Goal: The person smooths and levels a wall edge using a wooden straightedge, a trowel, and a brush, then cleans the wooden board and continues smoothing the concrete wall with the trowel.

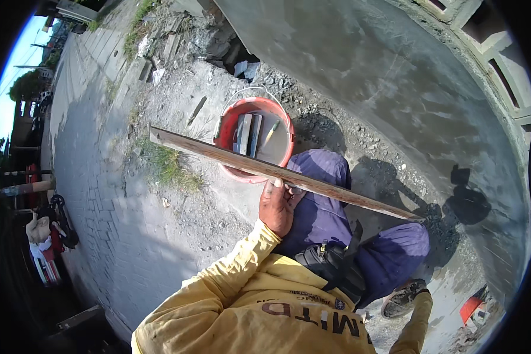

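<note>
My left hand [276, 207] is closed around the lower edge of a long, narrow wooden board [230, 158], its thumb pressed on the face. The board slants across my front, from above the paved ground down to the right over my purple-trousered knees. Just behind it stands a red bucket [288, 127] with a wire handle and greyish water. In the bucket lie flat, dark-edged tools [244, 134] and a thin yellow-handled tool [271, 133], partly covered by the board. My right sleeve [416, 321] reaches down beside my shoe [400, 300]; the fingers of my right hand cannot be made out.
A smooth grey plastered wall [395, 76] rises on the right, with gravel [324, 100] along its foot. Broken concrete [209, 44] lies at the far side. Grass tufts [174, 162] grow left of the bucket. A red-orange object [471, 308] sits at lower right. A motorbike [62, 221] stands far left.
</note>
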`<state>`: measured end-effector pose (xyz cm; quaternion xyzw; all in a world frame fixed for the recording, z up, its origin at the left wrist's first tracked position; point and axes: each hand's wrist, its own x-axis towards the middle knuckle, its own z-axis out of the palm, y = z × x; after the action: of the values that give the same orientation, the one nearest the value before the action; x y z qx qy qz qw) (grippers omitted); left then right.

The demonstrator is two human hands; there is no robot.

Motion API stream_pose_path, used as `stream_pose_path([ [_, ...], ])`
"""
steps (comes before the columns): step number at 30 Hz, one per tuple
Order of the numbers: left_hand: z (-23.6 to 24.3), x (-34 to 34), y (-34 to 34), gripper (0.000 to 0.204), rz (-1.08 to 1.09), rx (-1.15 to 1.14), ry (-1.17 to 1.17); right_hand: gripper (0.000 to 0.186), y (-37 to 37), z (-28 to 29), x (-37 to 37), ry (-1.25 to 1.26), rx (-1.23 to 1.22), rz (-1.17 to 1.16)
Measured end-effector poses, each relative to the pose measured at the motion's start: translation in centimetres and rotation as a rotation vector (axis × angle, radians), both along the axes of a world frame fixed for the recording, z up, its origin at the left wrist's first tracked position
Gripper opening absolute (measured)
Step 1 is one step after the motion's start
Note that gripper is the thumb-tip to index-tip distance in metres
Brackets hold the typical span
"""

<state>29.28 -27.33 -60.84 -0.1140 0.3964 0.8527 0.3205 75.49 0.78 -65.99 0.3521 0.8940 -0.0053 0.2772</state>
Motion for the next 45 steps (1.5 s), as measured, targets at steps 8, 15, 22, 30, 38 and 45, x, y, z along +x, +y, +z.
stream_pose_path([
  [8,-0.3,1.4,-0.8,0.027,-0.026,-0.064,0.059,0.03,18.9,3.5,-14.7,0.955,0.044,0.166],
  [15,2.3,3.7,-2.2,0.026,0.064,-0.089,0.137,0.023,-4.6,6.7,-51.8,0.776,-0.613,0.649],
  [22,0.4,5.3,-4.4,0.042,0.017,-0.003,0.087,0.043,-13.4,-10.0,-63.1,0.236,-0.207,1.177],
  [30,0.3,6.3,-5.3,0.041,0.078,-0.111,0.153,0.071,-15.3,-10.0,-64.2,0.049,-0.059,1.149],
  [38,-1.7,6.4,-5.7,0.04,0.014,-0.165,0.18,0.04,-15.6,-11.5,-64.5,-0.065,0.01,1.081],
  [45,0.8,5.5,-4.9,0.041,0.059,-0.11,0.091,0.03,-16.3,-8.2,-63.1,-0.061,-0.086,1.106],
])
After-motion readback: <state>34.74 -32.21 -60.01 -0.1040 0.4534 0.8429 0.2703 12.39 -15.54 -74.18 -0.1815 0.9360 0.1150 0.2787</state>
